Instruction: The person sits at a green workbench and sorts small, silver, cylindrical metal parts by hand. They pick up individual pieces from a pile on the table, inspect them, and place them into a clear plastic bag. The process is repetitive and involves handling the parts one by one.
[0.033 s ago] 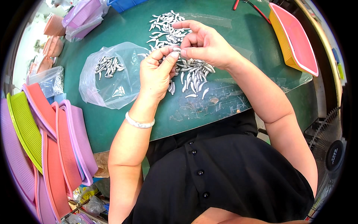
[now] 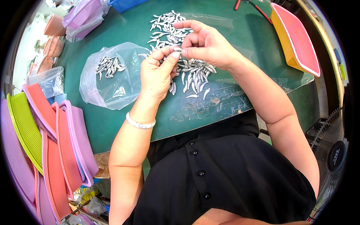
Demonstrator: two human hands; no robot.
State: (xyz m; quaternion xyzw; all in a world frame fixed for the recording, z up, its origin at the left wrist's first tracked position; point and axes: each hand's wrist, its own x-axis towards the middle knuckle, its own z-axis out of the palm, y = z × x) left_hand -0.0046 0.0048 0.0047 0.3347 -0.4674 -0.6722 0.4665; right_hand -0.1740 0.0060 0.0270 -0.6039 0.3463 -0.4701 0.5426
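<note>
In front of me, my left hand point(image 2: 159, 71) pinches a small silver curved piece point(image 2: 177, 49) between thumb and forefinger. My right hand point(image 2: 206, 45) meets its other end, thumb and a bent finger closed at it, forefinger stretched out above. Beneath and around both hands spreads a pile of similar silver curved pieces point(image 2: 195, 71), like little metal fish bodies or peppers. Left of my left hand lies an open clear plastic bag point(image 2: 129, 62) with a smaller heap of these pieces point(image 2: 108, 66) in it. The pieces directly under my fingers are hidden.
Stacked purple, pink and green plastic baskets point(image 2: 88, 146) stand at the left. A pink-and-yellow basket point(image 2: 296, 39) sits on the green table point(image 2: 247, 22) at right, near red-handled pliers point(image 2: 258, 10). A fan point(image 2: 335, 155) stands at lower right; a blue bin point(image 2: 125, 4) is at the back.
</note>
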